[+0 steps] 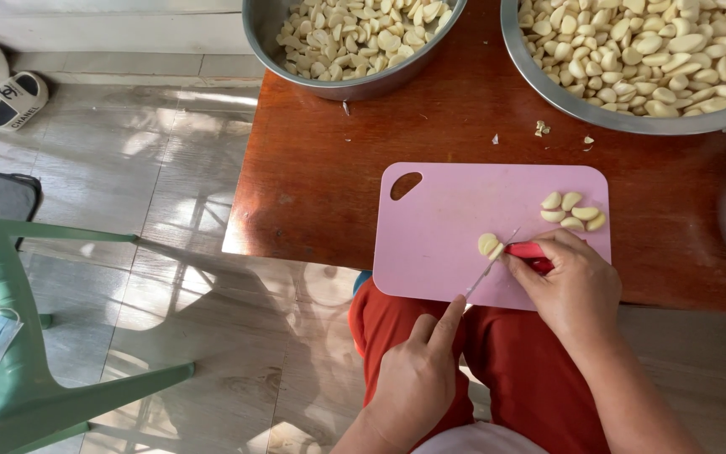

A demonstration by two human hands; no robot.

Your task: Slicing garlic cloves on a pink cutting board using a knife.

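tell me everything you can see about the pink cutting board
The pink cutting board looks like thin plastic, rectangular with rounded corners and an oval hang hole in one corner. It lies flat on the brown wooden table, its near edge overhanging. A few peeled garlic cloves lie on it, one under the knife.

Glossy reddish wood bench (321, 168); matt pink plastic cutting board (447, 227); two shiny metal bowls (355, 84) along the frame's top; smooth green plastic chair (10, 277) lower left.
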